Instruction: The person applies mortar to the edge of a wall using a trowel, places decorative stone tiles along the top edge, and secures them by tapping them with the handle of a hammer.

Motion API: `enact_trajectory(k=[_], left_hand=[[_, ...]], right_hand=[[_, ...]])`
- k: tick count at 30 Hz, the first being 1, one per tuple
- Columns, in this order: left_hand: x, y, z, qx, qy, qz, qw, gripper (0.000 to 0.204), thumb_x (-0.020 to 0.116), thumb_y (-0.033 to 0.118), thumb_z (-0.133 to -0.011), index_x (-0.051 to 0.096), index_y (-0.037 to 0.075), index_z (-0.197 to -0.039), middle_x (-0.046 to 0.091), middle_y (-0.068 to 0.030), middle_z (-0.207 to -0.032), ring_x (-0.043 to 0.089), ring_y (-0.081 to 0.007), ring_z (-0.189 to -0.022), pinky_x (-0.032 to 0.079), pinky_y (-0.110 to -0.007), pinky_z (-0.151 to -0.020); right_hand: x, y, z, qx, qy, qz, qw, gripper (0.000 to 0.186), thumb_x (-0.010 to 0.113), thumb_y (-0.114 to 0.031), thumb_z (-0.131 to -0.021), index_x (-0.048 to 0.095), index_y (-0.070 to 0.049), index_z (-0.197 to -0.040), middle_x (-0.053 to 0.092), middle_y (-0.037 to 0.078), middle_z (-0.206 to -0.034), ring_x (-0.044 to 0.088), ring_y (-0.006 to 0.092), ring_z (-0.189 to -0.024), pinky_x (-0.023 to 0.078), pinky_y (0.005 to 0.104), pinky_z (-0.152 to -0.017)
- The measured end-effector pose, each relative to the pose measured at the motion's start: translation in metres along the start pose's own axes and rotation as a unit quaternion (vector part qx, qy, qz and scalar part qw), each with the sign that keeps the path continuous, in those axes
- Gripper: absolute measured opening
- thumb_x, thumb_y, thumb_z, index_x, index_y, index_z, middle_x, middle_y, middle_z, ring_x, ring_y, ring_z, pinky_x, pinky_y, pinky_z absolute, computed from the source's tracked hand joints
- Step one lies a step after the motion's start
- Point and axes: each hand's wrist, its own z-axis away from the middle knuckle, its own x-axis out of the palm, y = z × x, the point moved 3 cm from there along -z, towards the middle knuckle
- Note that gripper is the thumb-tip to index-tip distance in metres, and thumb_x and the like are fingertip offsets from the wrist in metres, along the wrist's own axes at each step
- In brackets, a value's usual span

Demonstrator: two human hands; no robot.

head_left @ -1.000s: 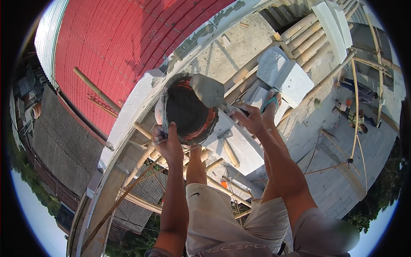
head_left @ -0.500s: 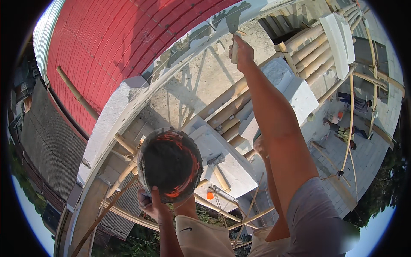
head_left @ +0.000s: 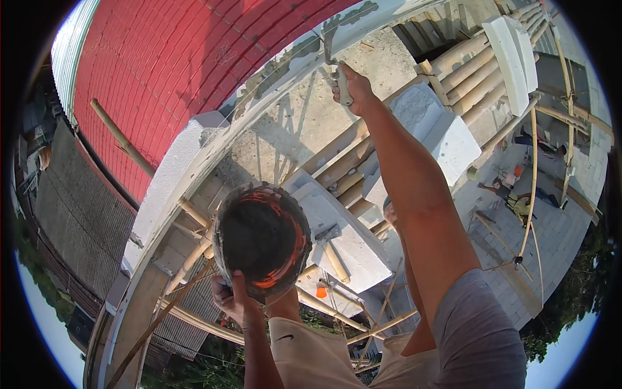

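My left hand [head_left: 240, 299] grips the rim of a round bucket [head_left: 262, 236], orange inside and coated with dark grey mortar. My right hand [head_left: 354, 91] is stretched far forward, wrapped round the pale handle of a trowel [head_left: 328, 48]. The trowel's blade is seen nearly edge-on, over the narrow white wall top [head_left: 285, 74], where patches of wet grey mortar lie. Whether the blade touches the mortar I cannot tell. A white block [head_left: 172, 175] stands on the same wall, nearer to me.
Below lie more white blocks [head_left: 440, 133] on bamboo poles [head_left: 476, 78]. A hammer-like tool with a wooden handle [head_left: 336, 260] rests on one block. A red tiled roof [head_left: 168, 71] is beyond the wall. Far below right, people [head_left: 518, 201] are on a paved floor, a long drop down.
My right hand has moved left and slightly nearer, and the trowel blade has turned from flat-on to nearly edge-on. The bucket has shifted slightly up and right in the view.
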Motion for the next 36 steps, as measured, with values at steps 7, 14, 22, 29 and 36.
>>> enact_trajectory(k=[7, 14, 22, 29, 36], left_hand=[[0.006, 0.028, -0.006, 0.04, -0.031, 0.043, 0.998, 0.031, 0.071, 0.007, -0.086, 0.044, 0.012, -0.07, 0.05, 0.0051, -0.072, 0.04, -0.0041, -0.071, 0.035, -0.024, -0.066], [0.017, 0.083, -0.009, 0.064, -0.121, -0.026, 0.99, 0.027, 0.071, 0.003, -0.087, 0.049, 0.01, -0.074, 0.052, 0.0063, -0.074, 0.041, -0.0026, -0.069, 0.035, -0.021, -0.063], [0.02, 0.126, -0.001, 0.187, -0.214, -0.164, 0.945, 0.029, 0.073, 0.003, -0.082, 0.046, 0.006, -0.071, 0.045, 0.0056, -0.063, 0.037, -0.0016, -0.057, 0.029, -0.023, -0.049], [0.011, 0.144, -0.01, 0.208, -0.251, -0.163, 0.931, 0.028, 0.074, 0.005, -0.084, 0.047, 0.006, -0.075, 0.047, 0.0055, -0.063, 0.038, -0.0019, -0.057, 0.032, -0.024, -0.05], [-0.001, 0.131, -0.026, 0.128, -0.189, 0.011, 0.974, 0.025, 0.069, 0.001, -0.088, 0.047, 0.009, -0.079, 0.048, 0.0067, -0.073, 0.039, -0.0013, -0.068, 0.032, -0.022, -0.06]], right_hand=[[-0.007, 0.029, 0.187, -0.084, 0.034, 0.318, 0.944, 0.042, 0.076, -0.032, -0.089, 0.059, -0.005, -0.115, 0.058, 0.002, -0.072, 0.053, 0.0089, -0.054, 0.044, 0.0273, -0.048], [-0.012, 0.01, 0.355, -0.087, -0.011, 0.529, 0.844, 0.041, 0.076, -0.037, -0.087, 0.07, -0.006, -0.111, 0.066, 0.009, -0.072, 0.064, 0.0171, -0.065, 0.052, 0.0347, -0.062], [0.081, 0.044, 0.364, -0.096, -0.025, 0.753, 0.651, 0.049, 0.071, -0.048, -0.086, 0.07, -0.008, -0.113, 0.071, 0.019, -0.09, 0.068, 0.0389, -0.089, 0.054, 0.0477, -0.08], [0.077, 0.076, 0.347, -0.057, -0.147, 0.559, 0.814, 0.038, 0.073, -0.039, -0.086, 0.072, -0.008, -0.106, 0.07, 0.016, -0.079, 0.068, 0.0329, -0.076, 0.052, 0.0419, -0.073], [0.06, 0.081, 0.356, -0.17, -0.136, 0.602, 0.769, 0.039, 0.081, -0.044, -0.076, 0.067, -0.009, -0.088, 0.067, 0.011, -0.069, 0.067, 0.0323, -0.067, 0.052, 0.0398, -0.063]])
